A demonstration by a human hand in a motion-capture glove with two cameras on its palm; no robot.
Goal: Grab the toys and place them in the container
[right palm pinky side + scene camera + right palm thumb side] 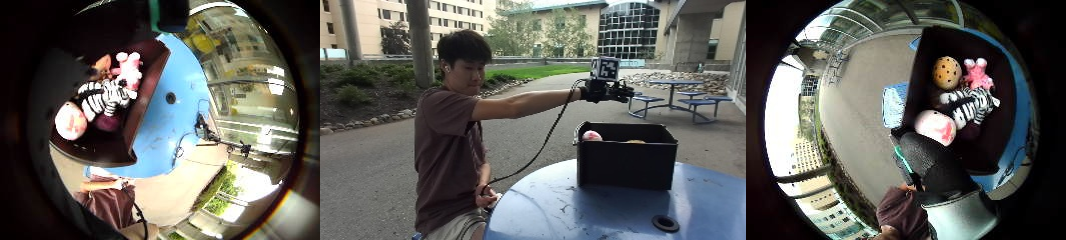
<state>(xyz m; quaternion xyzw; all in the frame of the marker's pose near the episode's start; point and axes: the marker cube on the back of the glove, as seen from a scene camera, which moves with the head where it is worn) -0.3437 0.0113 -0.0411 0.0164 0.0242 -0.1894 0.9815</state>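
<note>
The black-gloved right hand point(607, 92) is raised at the end of an outstretched arm, well above the dark, open-topped rectangular container point(624, 161) and slightly toward its near left corner in the outside view. Its fingers appear spread or relaxed, and no toy is visible between them; in the thumb side palm view one gloved finger point(928, 157) extends straight with nothing in its hold. The hand is judged to be empty and open.

The governing relation is vertical. The container lies directly below the palm, its opening facing up toward the hand. Both palm views look straight down into it. The person's bare left hand point(486, 199) is low at the table edge, well apart from the container, so the gloved hand is the nearer one.

Inside the container lie four soft toys, touching one another:
- a black-and-white striped plush zebra point(973, 106), its long axis running across the container floor;
- a pink plush animal point(977, 74) beside the zebra's head end;
- an orange ball with dark spots point(947, 72);
- a pale pink and white round plush point(935, 127), nearest the hand's side wall.

The container stands on a round blue table point(599, 215) with a central hole. No toy is visible on the table surface in these views, so the task appears largely complete.

No brand, label or legible writing is found on the toys or the container.
</note>
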